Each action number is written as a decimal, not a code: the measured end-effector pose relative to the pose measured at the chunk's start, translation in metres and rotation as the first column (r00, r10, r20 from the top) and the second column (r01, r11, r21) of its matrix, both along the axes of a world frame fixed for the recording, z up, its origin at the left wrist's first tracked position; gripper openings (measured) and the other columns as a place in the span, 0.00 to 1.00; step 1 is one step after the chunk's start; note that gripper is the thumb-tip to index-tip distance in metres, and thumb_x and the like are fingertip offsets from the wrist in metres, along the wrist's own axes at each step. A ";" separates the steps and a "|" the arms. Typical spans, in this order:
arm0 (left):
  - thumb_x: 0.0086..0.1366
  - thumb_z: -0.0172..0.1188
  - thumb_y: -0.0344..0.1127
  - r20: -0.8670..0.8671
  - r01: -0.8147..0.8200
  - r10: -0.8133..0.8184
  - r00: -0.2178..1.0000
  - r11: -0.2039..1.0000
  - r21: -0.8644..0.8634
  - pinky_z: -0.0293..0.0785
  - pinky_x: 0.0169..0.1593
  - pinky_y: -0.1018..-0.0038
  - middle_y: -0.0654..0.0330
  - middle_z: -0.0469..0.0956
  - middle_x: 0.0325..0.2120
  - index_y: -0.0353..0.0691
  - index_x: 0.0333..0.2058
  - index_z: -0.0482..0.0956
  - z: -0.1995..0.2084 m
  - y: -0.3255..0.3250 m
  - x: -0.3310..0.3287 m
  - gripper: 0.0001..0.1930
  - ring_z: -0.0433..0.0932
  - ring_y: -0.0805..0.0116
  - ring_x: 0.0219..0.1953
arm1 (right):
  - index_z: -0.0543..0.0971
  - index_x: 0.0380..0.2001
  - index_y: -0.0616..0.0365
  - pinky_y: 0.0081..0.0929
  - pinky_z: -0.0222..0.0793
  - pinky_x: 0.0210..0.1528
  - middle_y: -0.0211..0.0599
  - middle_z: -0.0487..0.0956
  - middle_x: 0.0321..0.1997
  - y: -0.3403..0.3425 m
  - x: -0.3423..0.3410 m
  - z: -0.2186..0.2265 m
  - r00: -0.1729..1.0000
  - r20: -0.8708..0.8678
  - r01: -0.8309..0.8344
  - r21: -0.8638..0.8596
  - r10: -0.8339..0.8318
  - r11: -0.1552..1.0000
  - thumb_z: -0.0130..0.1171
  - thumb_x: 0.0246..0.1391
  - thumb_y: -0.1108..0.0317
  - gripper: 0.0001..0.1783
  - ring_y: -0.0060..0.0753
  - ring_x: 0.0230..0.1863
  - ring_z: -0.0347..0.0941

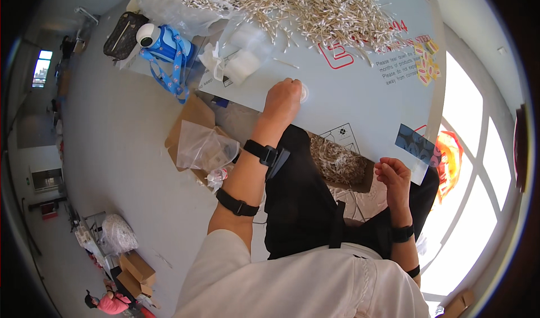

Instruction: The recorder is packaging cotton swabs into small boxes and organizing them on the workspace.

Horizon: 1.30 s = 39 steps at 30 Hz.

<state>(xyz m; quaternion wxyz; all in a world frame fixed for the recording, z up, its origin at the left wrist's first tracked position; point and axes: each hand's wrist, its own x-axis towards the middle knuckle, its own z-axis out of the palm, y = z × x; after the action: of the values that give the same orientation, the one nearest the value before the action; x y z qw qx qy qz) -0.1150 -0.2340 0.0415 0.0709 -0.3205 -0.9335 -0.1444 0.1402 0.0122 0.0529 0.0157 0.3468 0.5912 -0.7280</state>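
Note:
On the grey printed tabletop (360, 110), my left hand (284, 101) is closed, knuckles up. Beside its fingers lies a small round whitish disc or lid (304, 92), partly covered by the hand. What the fingers hold, if anything, is hidden. My right hand (395, 178) hovers at the table's near edge, thumb and fingertips pinched together. Anything between them is too small to make out. A large heap of cotton swabs (315, 11) spreads across the far side. Below the near edge, between my hands, an open cardboard box (365, 181) holds more loose swabs (339, 160).
Clear plastic packs (243, 66) and a blue-white bottle with a strap (169, 43) are at the far left, near a brown pouch (125, 35). A cardboard box (191, 112) with plastic bags stands below left. Yellow stickers (427, 70) lie right; an orange bag (449, 163) hangs beyond.

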 end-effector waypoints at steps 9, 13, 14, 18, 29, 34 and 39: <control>0.54 0.55 0.24 -0.291 -0.313 0.321 0.901 0.947 0.073 0.74 0.41 0.61 0.52 0.75 0.30 0.34 0.29 0.76 0.000 -0.072 -0.047 0.03 0.74 0.51 0.38 | 0.78 0.41 0.63 0.14 0.72 0.33 0.35 0.82 0.34 -0.006 -0.003 -0.007 0.999 0.041 -0.018 0.004 0.018 1.000 0.56 0.58 0.71 0.10 0.18 0.30 0.77; 0.52 0.55 0.24 -0.257 -0.274 0.251 0.933 0.960 -0.058 0.74 0.41 0.63 0.54 0.74 0.31 0.33 0.27 0.77 -0.020 -0.080 -0.059 0.03 0.72 0.53 0.39 | 0.78 0.41 0.62 0.15 0.72 0.33 0.35 0.82 0.34 -0.007 -0.004 -0.009 0.998 0.052 -0.021 0.010 0.020 1.000 0.56 0.59 0.70 0.09 0.18 0.30 0.76; 0.52 0.55 0.23 -0.273 -0.258 0.231 0.934 0.964 -0.067 0.74 0.41 0.63 0.54 0.74 0.30 0.34 0.27 0.77 -0.021 -0.081 -0.059 0.04 0.72 0.53 0.38 | 0.78 0.41 0.62 0.15 0.72 0.33 0.35 0.82 0.34 -0.007 -0.005 -0.010 0.998 0.052 -0.021 0.009 0.021 1.000 0.56 0.59 0.70 0.09 0.18 0.30 0.76; 0.50 0.56 0.24 -0.207 -0.322 0.325 0.923 0.945 0.050 0.73 0.40 0.61 0.56 0.74 0.30 0.36 0.26 0.77 -0.015 -0.084 -0.064 0.03 0.72 0.53 0.38 | 0.78 0.41 0.62 0.15 0.72 0.33 0.35 0.82 0.34 -0.008 -0.007 -0.010 0.998 0.034 -0.049 0.011 0.049 0.999 0.56 0.58 0.70 0.09 0.18 0.30 0.76; 0.47 0.55 0.29 -0.356 0.223 -0.088 0.930 0.906 0.360 0.66 0.43 0.63 0.57 0.72 0.33 0.38 0.24 0.71 0.075 0.002 0.035 0.04 0.72 0.57 0.42 | 0.75 0.46 0.65 0.23 0.75 0.37 0.41 0.81 0.40 -0.021 -0.038 0.025 0.982 -0.141 -0.165 -0.327 0.125 0.930 0.51 0.64 0.49 0.25 0.26 0.37 0.78; 0.52 0.54 0.36 -0.393 0.483 -0.388 0.833 0.857 0.178 0.66 0.48 0.58 0.57 0.73 0.32 0.36 0.27 0.77 0.053 0.061 0.142 0.09 0.71 0.58 0.46 | 0.74 0.48 0.66 0.34 0.76 0.43 0.40 0.78 0.47 -0.046 -0.046 0.038 0.985 -0.158 -0.061 -0.697 -0.070 0.715 0.48 0.66 0.52 0.24 0.31 0.46 0.76; 0.54 0.57 0.34 -0.091 0.479 -0.485 0.870 0.787 0.388 0.67 0.46 0.59 0.55 0.73 0.32 0.34 0.27 0.77 0.046 0.073 0.167 0.08 0.72 0.57 0.43 | 0.78 0.43 0.63 0.26 0.74 0.40 0.33 0.80 0.39 -0.013 -0.006 -0.005 0.978 -0.204 -0.059 -0.460 -0.041 0.886 0.49 0.65 0.63 0.14 0.25 0.39 0.77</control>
<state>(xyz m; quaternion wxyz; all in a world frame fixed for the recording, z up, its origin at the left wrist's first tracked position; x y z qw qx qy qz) 0.0525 -0.1613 0.0877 0.0893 -0.5256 -0.7717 -0.3468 0.1338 -0.0005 0.0475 0.0396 0.2521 0.4002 -0.8802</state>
